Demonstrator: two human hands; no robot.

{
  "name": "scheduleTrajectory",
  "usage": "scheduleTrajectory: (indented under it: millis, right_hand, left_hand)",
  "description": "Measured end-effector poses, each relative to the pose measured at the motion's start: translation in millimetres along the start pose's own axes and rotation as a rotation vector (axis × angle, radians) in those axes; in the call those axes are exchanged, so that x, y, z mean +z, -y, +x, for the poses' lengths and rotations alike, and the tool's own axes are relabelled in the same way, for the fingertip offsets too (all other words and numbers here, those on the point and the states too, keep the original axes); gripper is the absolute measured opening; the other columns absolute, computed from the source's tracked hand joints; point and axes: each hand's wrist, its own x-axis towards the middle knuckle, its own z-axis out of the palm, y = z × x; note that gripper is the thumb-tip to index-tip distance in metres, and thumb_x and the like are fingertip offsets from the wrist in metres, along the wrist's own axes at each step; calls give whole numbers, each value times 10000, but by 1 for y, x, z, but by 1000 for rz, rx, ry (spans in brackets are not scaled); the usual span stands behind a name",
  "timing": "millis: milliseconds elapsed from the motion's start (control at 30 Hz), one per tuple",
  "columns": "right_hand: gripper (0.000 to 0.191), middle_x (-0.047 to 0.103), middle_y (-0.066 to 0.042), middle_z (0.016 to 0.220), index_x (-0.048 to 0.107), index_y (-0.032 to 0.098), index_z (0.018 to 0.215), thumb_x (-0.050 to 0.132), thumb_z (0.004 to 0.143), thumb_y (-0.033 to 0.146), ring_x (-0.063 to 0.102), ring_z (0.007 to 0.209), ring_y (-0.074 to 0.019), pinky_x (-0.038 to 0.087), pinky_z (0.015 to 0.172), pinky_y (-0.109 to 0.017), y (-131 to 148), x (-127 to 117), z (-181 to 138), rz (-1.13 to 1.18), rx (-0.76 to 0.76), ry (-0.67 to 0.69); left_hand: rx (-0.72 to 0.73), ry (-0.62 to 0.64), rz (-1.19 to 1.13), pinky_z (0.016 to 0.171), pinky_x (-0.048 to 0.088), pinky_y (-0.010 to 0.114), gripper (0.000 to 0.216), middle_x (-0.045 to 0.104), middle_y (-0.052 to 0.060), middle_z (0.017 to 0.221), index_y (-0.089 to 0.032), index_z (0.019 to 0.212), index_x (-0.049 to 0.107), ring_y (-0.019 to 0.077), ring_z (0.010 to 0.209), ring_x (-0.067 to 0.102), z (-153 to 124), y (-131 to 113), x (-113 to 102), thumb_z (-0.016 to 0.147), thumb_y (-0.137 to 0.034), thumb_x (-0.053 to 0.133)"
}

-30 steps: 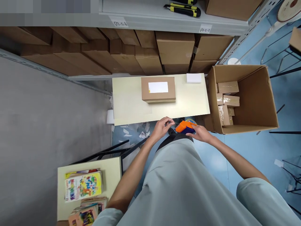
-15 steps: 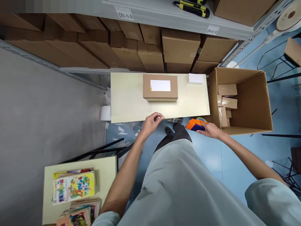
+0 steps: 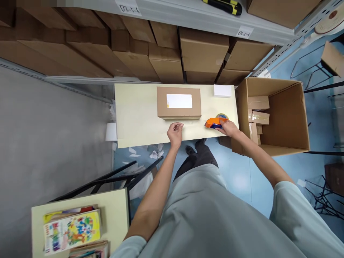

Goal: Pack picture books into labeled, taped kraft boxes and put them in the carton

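In my right hand (image 3: 228, 128) is an orange and blue tape dispenser (image 3: 213, 123) with a roll of tape, over the right part of the cream table (image 3: 137, 118). My left hand (image 3: 175, 133) is above the table's front edge, thumb and fingertips pinched together; whether something thin is between them I cannot make out. Just beyond that hand lies a closed brown cardboard box (image 3: 178, 114) with a white label (image 3: 179, 101) on its top. A small stack of white paper (image 3: 222, 91) sits at the table's back right.
To the right stands a large open carton (image 3: 288, 118) with several small taped boxes (image 3: 260, 117) inside. Behind the table is a shelf (image 3: 172, 16) full of brown boxes, with a black and yellow cutter (image 3: 228, 6) on it. Magazines (image 3: 72, 229) lie on a lower-left table.
My right hand has brought the tape dispenser up and left, from beside the table's front edge to over the tabletop. My left hand has shifted slightly and turned, still pinched.
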Motion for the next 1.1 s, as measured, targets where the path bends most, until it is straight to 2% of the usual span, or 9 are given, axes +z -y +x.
scheduleTrajectory:
  millis: [200, 333, 467, 600, 667, 833, 967, 1033, 1100]
  right_hand:
    - [612, 750, -252, 1291, 533, 67, 1470, 454, 1122, 563, 708, 1209, -410, 545, 1034, -480, 3, 3, 26, -17, 19, 19]
    - [598, 758, -275, 1255, 555, 72, 1434, 429, 1122, 566, 703, 1182, -416, 552, 1015, -499, 3, -1, 37, -9, 32, 14]
    - [550, 772, -264, 1195, 595, 87, 1345, 433, 1120, 562, 701, 1142, -400, 554, 1007, -481, 1, -3, 42, -20, 18, 1]
    - [559, 757, -279, 1233, 595, 85, 1346, 424, 1124, 568, 688, 1166, -393, 554, 998, -463, 2, -4, 43, 4, 21, -14]
    - [571, 760, -280, 1207, 592, 76, 1355, 426, 1125, 571, 688, 1172, -397, 550, 997, -460, 3, -5, 43, 28, 25, 2]
    - [539, 778, -271, 1139, 596, 70, 1350, 468, 1123, 542, 712, 1151, -397, 552, 965, -440, -1, -6, 45, 69, 47, 25]
    - [488, 797, -268, 1091, 606, 53, 1329, 494, 1125, 483, 744, 1093, -377, 541, 999, -449, -7, -4, 47, 67, -34, 4]
    - [479, 804, -270, 1074, 598, 41, 1345, 508, 1123, 456, 755, 1082, -377, 534, 1011, -454, -9, -2, 49, 69, -68, -13]
    - [467, 809, -267, 1068, 594, 37, 1352, 528, 1119, 435, 766, 1073, -373, 528, 1022, -450, -11, 0, 52, 66, -93, -27]
  left_hand:
    - [-38, -98, -44, 912, 559, 291, 72, 688, 16, 920, -195, 908, 675, 141, 863, 660, 12, 15, 12, 903, -223, 742]
    - [-60, -170, -59, 921, 565, 294, 93, 684, 23, 940, -191, 914, 669, 142, 879, 670, 16, 19, 23, 917, -257, 734]
    - [-79, -248, -51, 909, 569, 289, 88, 657, 23, 939, -189, 925, 656, 140, 881, 669, 20, 21, 36, 918, -262, 704]
    - [-100, -369, -1, 877, 585, 295, 134, 619, 34, 1020, -201, 938, 638, 135, 883, 666, 26, 23, 49, 902, -317, 697]
    - [-166, -417, -23, 851, 595, 300, 179, 616, 44, 1050, -215, 974, 601, 134, 884, 672, 28, 22, 55, 915, -359, 688]
    - [-525, -281, -230, 822, 639, 368, 221, 663, 92, 1011, -233, 974, 529, 183, 894, 729, 19, 6, 60, 989, -438, 609]
    - [-626, -179, -260, 862, 648, 374, 289, 684, 128, 1075, -232, 1053, 597, 208, 979, 753, 15, -19, 68, 1005, -514, 564]
    - [-677, -163, -241, 850, 642, 367, 396, 689, 133, 1137, -238, 1142, 611, 209, 1001, 743, 23, -31, 79, 999, -605, 576]
    - [-650, -163, -216, 858, 634, 371, 488, 695, 143, 1208, -233, 1205, 597, 217, 1051, 729, 35, -41, 94, 971, -659, 645]
